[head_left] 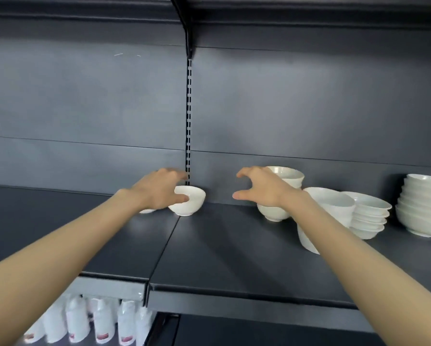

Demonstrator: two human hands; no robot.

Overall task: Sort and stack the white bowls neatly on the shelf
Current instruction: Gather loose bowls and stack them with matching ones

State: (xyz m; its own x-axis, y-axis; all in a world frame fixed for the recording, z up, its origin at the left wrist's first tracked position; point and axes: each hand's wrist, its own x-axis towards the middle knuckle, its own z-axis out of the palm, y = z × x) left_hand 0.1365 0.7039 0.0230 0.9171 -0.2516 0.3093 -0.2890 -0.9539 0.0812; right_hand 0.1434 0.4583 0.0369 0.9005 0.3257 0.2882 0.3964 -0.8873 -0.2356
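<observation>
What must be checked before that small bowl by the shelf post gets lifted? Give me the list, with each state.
1. Left hand grips the small bowl: ok, thumb on its wall, fingers over the rim.
2. Right hand free to help: ok, fingers spread, holding nothing.
3. Stack of small bowls ready to receive it: ok, stands just behind the right hand.
4. Shelf bare between bowl and stack: ok.
5. White piece under the left wrist out of the way: cannot tell, mostly hidden.
</observation>
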